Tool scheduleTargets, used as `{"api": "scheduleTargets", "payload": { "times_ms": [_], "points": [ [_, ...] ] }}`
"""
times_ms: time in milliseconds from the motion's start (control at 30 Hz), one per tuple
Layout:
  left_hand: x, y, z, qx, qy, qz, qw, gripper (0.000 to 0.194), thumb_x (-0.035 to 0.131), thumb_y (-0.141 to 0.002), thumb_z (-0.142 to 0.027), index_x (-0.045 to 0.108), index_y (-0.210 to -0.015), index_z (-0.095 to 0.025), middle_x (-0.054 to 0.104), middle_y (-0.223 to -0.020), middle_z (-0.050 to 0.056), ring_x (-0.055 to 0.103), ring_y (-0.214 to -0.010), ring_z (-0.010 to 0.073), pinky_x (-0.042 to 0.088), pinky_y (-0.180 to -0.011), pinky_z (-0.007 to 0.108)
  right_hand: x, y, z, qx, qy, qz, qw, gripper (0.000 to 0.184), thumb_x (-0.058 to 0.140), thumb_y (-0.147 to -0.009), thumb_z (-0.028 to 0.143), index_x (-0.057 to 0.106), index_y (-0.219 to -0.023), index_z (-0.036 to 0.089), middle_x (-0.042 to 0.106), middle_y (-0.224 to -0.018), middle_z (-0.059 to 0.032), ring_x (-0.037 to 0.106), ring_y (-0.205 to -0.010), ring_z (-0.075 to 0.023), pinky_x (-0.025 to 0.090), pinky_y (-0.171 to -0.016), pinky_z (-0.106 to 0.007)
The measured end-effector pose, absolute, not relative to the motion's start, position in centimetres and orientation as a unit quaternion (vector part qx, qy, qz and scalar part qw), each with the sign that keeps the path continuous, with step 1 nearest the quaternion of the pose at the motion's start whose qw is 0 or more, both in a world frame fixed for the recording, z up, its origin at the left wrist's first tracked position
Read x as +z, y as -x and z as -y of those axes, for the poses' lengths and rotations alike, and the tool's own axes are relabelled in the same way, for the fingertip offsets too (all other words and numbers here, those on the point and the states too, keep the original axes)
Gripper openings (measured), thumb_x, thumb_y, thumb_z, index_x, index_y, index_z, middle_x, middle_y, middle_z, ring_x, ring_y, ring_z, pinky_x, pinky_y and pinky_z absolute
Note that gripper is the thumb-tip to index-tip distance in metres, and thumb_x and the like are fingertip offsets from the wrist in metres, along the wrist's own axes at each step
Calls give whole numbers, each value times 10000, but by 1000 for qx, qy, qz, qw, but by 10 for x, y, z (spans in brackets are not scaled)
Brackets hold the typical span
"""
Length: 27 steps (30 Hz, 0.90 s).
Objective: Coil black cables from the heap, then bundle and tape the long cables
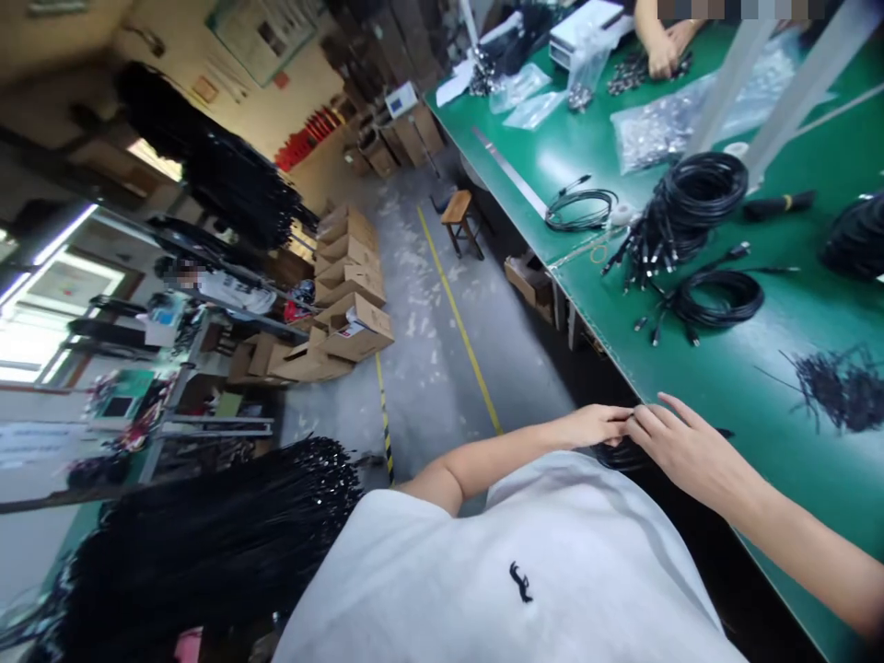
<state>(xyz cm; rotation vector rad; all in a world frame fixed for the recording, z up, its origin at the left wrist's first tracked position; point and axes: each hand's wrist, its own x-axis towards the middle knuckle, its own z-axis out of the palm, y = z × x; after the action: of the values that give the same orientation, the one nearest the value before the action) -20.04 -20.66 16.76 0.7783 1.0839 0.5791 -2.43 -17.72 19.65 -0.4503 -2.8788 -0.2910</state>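
My left hand (592,425) and my right hand (687,449) meet at the near edge of the green table (760,387). Their fingertips pinch together over a small black cable coil (620,455) that lies partly hidden under them, against my white shirt. The left fingers are closed in a pinch. On the right hand the fingers curl loosely toward the same spot, with one finger stretched out above. How much of the coil each hand grips is hidden.
Black cable coils (697,198) (718,299), a thinner coil (578,210) and a pile of black ties (839,387) lie on the table. Another person's hands (661,48) work at the far end among plastic bags. A wooden stool (459,216), cardboard boxes (352,322) and hanging cable bundles (207,543) line the aisle.
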Motion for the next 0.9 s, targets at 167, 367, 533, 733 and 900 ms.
{"api": "scheduleTargets", "payload": {
  "times_ms": [167,367,533,733,900],
  "points": [
    [177,206,205,251,-343,-511,747,371,713,-802,-471,560,-724,-142,460,-571,-62,406,-584,82,321,-634,282,192,26,178,-156,156,971,90,411,399,-857,32,697,-1131,100,611,-896,-141,526,-800,-257,440,-733,-386],
    [175,196,197,244,-301,-483,785,165,601,-856,-142,537,-703,-145,454,-575,-63,395,-567,84,308,-634,285,190,30,179,-212,130,966,71,306,448,-799,-12,715,-720,115,534,-703,-123,492,-659,-242,376,-596,-386],
    [153,181,190,266,-301,-483,778,211,493,-794,6,645,-873,-118,495,-621,-50,431,-582,91,359,-654,273,180,28,171,-179,153,969,78,308,431,-805,-24,678,-675,105,527,-618,-106,514,-571,-222,347,-532,-352],
    [156,188,190,309,-385,-488,719,770,449,-801,-35,311,-1540,-201,656,-1118,78,622,-972,167,456,-968,360,193,34,150,11,307,951,-40,192,480,-842,99,671,-857,84,654,-728,-139,636,-631,-238,389,-525,-317],
    [167,226,166,155,-693,-406,575,787,691,-797,-232,377,-1516,-290,600,-1247,89,551,-1162,251,405,-1067,438,215,44,150,91,365,920,-111,245,432,-902,135,669,-937,81,697,-854,-163,680,-748,-233,428,-607,-298]
  ]
}}
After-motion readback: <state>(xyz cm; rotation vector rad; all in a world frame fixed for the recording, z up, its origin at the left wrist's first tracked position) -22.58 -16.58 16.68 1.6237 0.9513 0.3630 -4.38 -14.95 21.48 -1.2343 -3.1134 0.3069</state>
